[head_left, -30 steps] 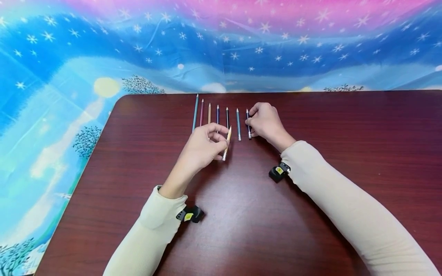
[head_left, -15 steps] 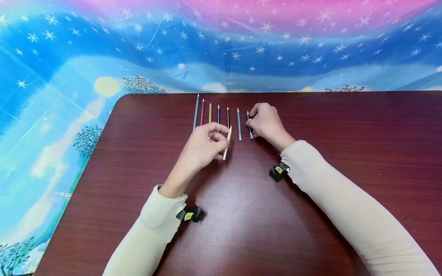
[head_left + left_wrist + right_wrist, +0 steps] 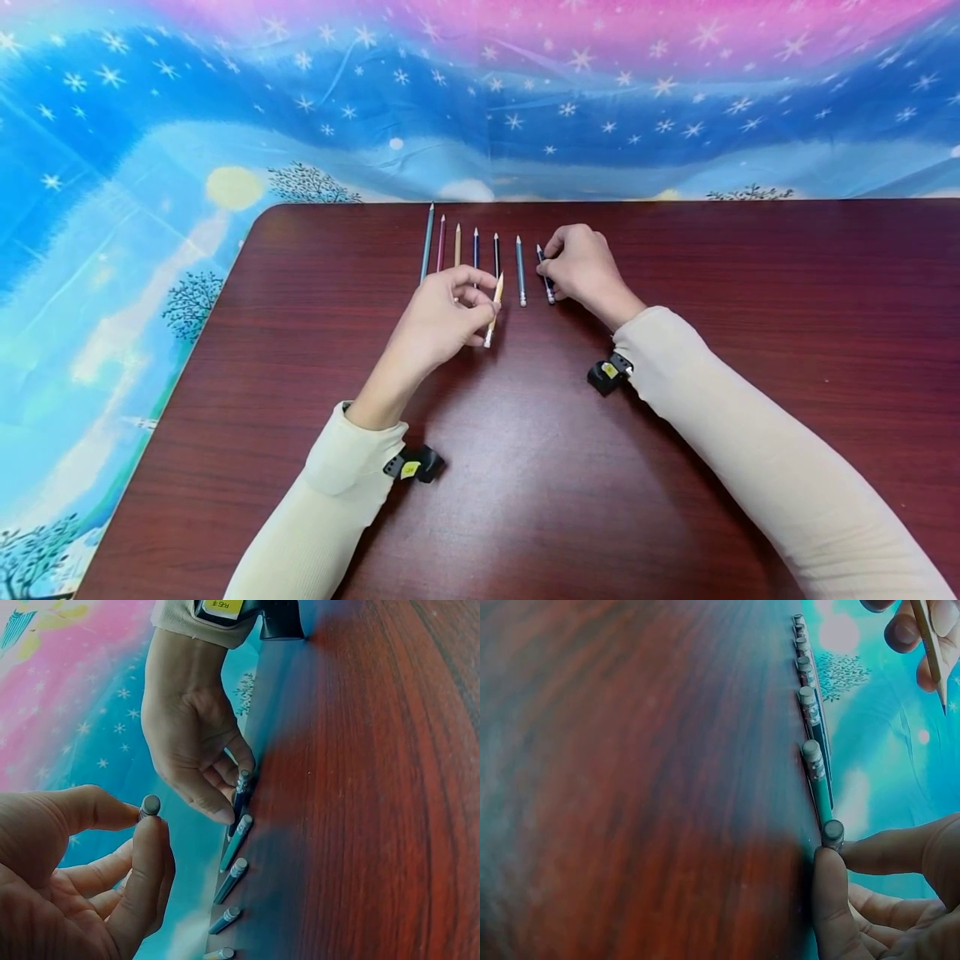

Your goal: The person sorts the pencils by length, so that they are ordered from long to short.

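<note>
My left hand (image 3: 450, 315) pinches a yellow pencil (image 3: 492, 321) between thumb and fingertips, raised over the table, point away and eraser end toward me. In the right wrist view this pencil (image 3: 930, 645) shows its sharpened tip. My right hand (image 3: 587, 267) pinches a dark pencil (image 3: 548, 288) at the right end of a row, its eraser tilted slightly right. Left of it lies a teal pencil (image 3: 521, 275), then a black pencil (image 3: 496, 248) and a blue pencil (image 3: 476, 243). My left hand hides the lower parts of several pencils.
Further left in the row lie a tan pencil (image 3: 457, 242), a dark red pencil (image 3: 441, 242) and a longer teal pencil (image 3: 427, 242), near the far edge of the brown table (image 3: 525, 467). A snowflake-patterned cloth (image 3: 480, 100) hangs behind.
The dark pencil in my right hand has turned a little, its eraser end swinging right and its tip drawing slightly nearer. My left hand stays still with the yellow pencil.
</note>
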Motion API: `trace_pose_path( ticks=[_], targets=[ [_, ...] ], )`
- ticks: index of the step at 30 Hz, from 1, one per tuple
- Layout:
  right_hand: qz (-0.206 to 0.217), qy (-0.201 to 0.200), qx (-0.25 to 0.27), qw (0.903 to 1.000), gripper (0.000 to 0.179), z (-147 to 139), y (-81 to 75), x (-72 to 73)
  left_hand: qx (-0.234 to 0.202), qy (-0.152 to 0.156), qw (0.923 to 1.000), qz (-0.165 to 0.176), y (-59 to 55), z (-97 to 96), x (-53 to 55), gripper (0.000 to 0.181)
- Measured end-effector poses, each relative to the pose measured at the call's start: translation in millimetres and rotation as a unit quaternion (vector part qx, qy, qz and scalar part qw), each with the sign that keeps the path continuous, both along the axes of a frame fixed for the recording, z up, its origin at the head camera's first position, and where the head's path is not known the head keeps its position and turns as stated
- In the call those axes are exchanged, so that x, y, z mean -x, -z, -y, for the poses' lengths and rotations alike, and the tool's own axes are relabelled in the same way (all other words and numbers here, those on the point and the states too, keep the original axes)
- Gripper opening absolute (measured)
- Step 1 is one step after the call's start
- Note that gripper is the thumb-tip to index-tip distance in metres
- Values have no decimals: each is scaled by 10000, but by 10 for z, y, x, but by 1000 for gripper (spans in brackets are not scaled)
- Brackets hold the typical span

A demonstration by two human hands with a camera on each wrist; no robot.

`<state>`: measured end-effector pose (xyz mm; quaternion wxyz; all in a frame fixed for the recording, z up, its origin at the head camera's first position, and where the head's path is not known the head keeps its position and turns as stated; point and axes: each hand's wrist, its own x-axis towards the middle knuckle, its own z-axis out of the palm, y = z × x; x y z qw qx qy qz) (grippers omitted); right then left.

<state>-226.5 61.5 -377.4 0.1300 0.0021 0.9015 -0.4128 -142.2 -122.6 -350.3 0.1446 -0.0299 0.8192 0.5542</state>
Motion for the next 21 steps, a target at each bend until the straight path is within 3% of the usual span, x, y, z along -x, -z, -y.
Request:
trace_pose_path(
  ticks=[21],
  targets=[
    [79, 84, 398, 9991, 12, -19, 13, -24, -31, -5, 10000, -1, -9, 11, -1, 28]
  ],
)
